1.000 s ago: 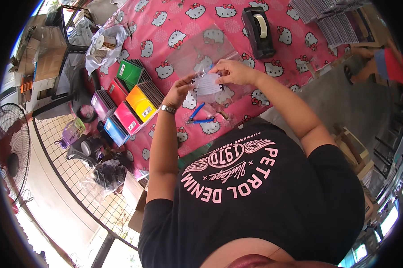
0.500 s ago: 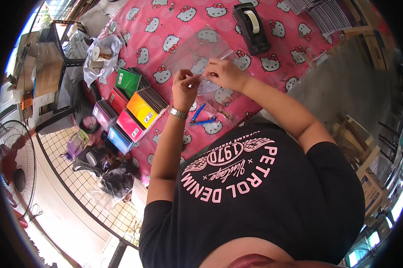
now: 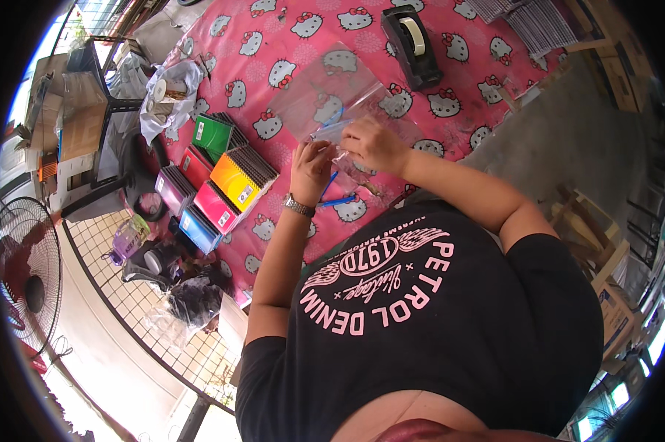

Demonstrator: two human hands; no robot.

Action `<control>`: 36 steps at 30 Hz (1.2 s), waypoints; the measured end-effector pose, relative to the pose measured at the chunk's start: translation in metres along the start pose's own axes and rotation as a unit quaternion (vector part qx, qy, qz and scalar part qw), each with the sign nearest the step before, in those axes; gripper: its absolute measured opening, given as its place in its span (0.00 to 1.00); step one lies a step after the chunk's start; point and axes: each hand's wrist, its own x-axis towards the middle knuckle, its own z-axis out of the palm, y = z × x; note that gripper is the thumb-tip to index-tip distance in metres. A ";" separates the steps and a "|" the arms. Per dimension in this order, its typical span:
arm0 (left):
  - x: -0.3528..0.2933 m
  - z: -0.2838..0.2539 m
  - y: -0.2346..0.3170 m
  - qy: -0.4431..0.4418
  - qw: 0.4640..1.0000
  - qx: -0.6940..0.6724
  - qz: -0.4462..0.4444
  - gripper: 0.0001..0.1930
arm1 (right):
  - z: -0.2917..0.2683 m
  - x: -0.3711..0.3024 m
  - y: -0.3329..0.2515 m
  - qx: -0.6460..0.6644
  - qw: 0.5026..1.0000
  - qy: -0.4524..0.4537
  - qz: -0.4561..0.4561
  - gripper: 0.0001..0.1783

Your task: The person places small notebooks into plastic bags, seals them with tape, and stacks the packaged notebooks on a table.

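A clear plastic bag (image 3: 340, 74) lies partly on the pink table cover, its near edge bunched between my hands. My left hand (image 3: 312, 163), with a metal watch on its wrist, is closed in a pinch at that edge. Right beside it, my right hand (image 3: 375, 146) is closed on the crumpled plastic too. A thin blue streak shows at the bag's near part, too small to name. Blue pens (image 3: 338, 201) lie on the table just below my hands, one partly hidden by my left hand.
Left of my hands stand stacks of spiral notebooks (image 3: 237, 183) in several colours. A black tape dispenser (image 3: 412, 48) sits at the far side. More stacked notebooks (image 3: 542, 29) are at the far right. A white plastic bag (image 3: 169, 103) holds spools at the left edge.
Both hands have come nearer to me, drawing the bag's near edge along. My right hand has turned more over the plastic. The blue streak at the bag now shows.
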 end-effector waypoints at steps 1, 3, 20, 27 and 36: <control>0.002 0.002 0.003 0.027 1.000 0.000 -0.015 0.15 | 0.001 0.000 -0.003 0.009 0.999 0.006 0.047 0.05; 0.002 0.007 -0.001 0.063 0.997 -0.021 -0.046 0.14 | 0.002 0.004 -0.008 0.025 0.989 0.020 0.142 0.04; 0.067 -0.018 0.016 -0.092 0.952 0.090 -0.278 0.17 | -0.072 -0.072 0.170 0.234 0.804 0.170 0.519 0.12; 0.015 0.023 -0.019 0.083 0.852 -0.398 -0.330 0.10 | -0.060 -0.106 0.114 0.609 0.538 0.265 0.519 0.03; 0.022 0.036 -0.008 0.135 0.808 -0.430 -0.381 0.08 | -0.026 0.071 0.080 0.478 0.813 -0.233 0.239 0.17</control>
